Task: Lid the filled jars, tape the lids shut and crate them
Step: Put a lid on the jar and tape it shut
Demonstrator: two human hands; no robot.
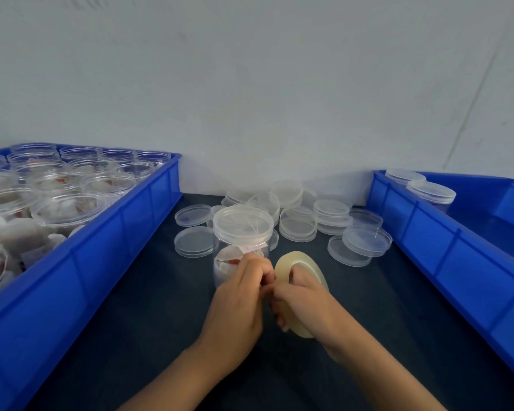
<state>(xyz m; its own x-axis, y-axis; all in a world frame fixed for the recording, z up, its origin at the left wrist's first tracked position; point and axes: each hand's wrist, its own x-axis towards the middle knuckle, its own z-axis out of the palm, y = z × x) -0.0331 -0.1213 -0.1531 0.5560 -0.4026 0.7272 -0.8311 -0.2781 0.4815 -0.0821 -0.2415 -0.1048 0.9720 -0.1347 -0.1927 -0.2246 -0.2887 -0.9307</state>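
A clear plastic jar [240, 241] with white and red packets inside stands on the dark table, a clear lid [243, 223] on top. Just in front of it my left hand [241, 301] has its fingers curled and pinches at the free end of the tape. My right hand [306, 304] grips a roll of clear tape [301, 269], held upright on its edge right of the jar, fingers through its core. The two hands touch at the fingertips.
A blue crate [125, 232] on the left holds several open filled jars [69, 209]. A blue crate [433, 232] on the right holds two lidded jars [431, 192] at its far end. Several loose clear lids [333, 215] lie behind the jar, against a white wall.
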